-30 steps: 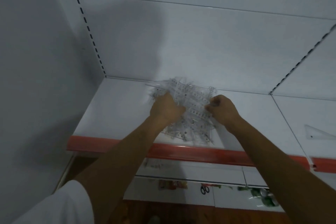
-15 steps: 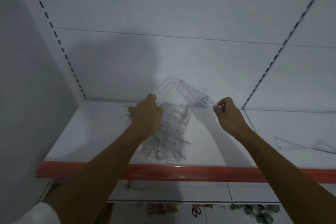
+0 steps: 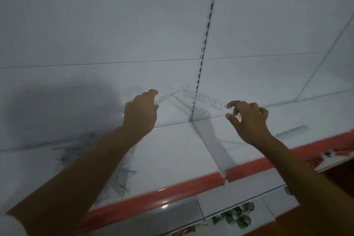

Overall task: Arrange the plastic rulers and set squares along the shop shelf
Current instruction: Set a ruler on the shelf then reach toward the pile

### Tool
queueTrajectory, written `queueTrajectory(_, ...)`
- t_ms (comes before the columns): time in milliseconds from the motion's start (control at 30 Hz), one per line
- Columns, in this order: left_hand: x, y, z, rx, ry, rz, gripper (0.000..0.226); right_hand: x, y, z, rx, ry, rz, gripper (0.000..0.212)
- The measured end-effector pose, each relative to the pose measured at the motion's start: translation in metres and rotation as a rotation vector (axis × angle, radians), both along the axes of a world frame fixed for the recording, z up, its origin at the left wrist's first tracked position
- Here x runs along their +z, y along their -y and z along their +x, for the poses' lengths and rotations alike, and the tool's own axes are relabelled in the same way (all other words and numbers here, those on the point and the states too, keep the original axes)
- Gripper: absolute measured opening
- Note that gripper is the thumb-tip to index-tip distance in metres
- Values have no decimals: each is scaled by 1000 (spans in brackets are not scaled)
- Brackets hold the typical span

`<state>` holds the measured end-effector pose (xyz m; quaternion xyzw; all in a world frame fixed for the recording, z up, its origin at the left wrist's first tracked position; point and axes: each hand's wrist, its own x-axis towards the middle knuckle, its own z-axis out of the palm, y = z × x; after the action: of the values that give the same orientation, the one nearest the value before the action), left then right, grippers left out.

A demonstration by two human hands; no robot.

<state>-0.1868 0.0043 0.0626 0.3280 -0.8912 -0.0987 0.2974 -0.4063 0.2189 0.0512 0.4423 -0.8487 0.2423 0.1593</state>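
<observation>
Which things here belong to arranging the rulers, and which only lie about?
Belong to the job:
- clear set square, held by left hand and right hand
- heap of rulers
- ruler
- shelf

Only lying about:
- cans on the lower shelf

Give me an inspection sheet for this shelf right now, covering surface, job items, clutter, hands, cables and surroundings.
Surface: white shelf with red front strip.
Job's things: clear set square held up off the shelf; pile of rulers lying at left; ruler lying at right.
Clutter: nothing seen.
Grippers: left hand grips one end of the set square; right hand pinches the other.
Cables: nothing seen.
Surroundings: white back panels, slotted upright, goods on lower shelf.
</observation>
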Motion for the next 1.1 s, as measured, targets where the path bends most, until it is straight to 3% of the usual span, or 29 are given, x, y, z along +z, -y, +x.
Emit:
queueTrajectory(167,8,-30,-58,-192,51,49,37,9,-61,-16,-275,-175,119,30)
queueTrajectory(400,12,-92,-139,-457,80,67,40,21,-156,-13,-508,-17,179,34)
queueTrajectory(800,-2,-237,-235,-713,122,54,37,9,-313,-41,-703,104,139,36)
queueTrajectory(967,-3,-296,-285,-696,76,189,38,4,-378,-85,-722,145,53,34)
queueTrajectory(1100,-2,-340,-325,-695,69,191,38,6,-423,-130,-710,155,114,31)
